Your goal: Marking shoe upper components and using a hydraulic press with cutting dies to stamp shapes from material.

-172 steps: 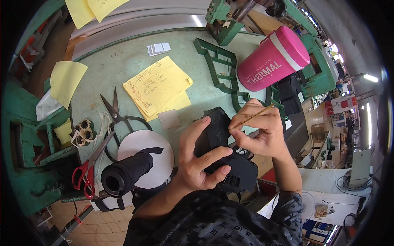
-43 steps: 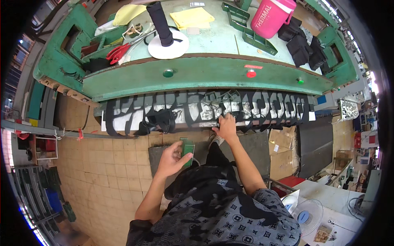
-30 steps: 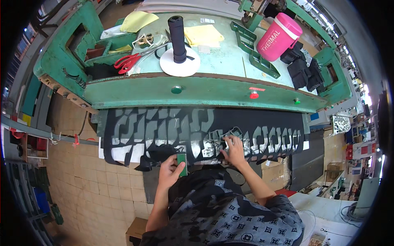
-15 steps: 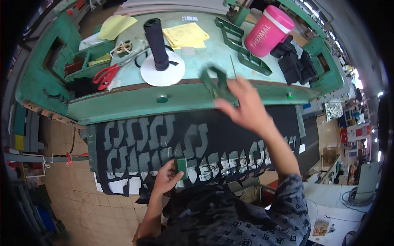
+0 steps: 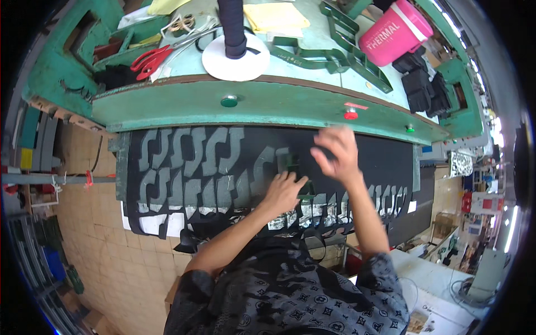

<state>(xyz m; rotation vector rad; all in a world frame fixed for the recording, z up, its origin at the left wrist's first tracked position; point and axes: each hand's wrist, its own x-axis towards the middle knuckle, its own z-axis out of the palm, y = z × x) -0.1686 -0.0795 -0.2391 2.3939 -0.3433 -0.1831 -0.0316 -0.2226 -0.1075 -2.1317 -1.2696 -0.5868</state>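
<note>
Both hands now press green die [image 5: 290, 167] onto black sheet [image 5: 385, 162].

Green metal cutting die [image 5: 291, 167]: small, open-frame, flat on the black sheet just right of frame centre, partly hidden by fingers. Black sheet material [image 5: 223, 167]: spread flat across mid-frame below the green press edge, riddled with rows of cut-out shapes showing grey beneath; right part uncut.

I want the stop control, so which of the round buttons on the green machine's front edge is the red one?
The red button, right of centre, just above the right hand. The green buttons sit at centre and far right.
</note>
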